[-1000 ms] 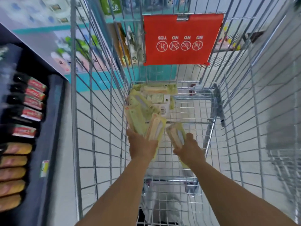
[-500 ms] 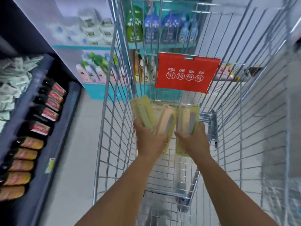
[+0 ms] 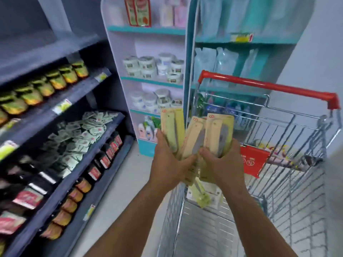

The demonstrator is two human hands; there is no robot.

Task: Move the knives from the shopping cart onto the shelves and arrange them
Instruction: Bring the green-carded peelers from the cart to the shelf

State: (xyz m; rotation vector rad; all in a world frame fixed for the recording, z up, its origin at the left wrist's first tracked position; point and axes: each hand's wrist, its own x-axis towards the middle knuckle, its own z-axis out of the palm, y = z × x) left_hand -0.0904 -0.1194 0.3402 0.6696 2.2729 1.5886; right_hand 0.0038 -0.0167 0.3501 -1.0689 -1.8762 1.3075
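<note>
I hold a fan of packaged knives on yellow-green cards above the left rim of the shopping cart. My left hand grips two packs: one upright knife pack and a tilted one. My right hand grips another knife pack beside them. More knife packs lie down in the cart basket below my hands. The dark blue shelves stand to my left.
The dark shelves carry rows of bottles, sachets and yellow-green jars. A white-and-teal shelf unit with tubs stands ahead. The cart's red flap hangs inside its far end. Pale floor runs between shelves and cart.
Both hands have lifted the knife packs up out of the cart basket and brought them together. My view has swung up and left toward the shelves.
</note>
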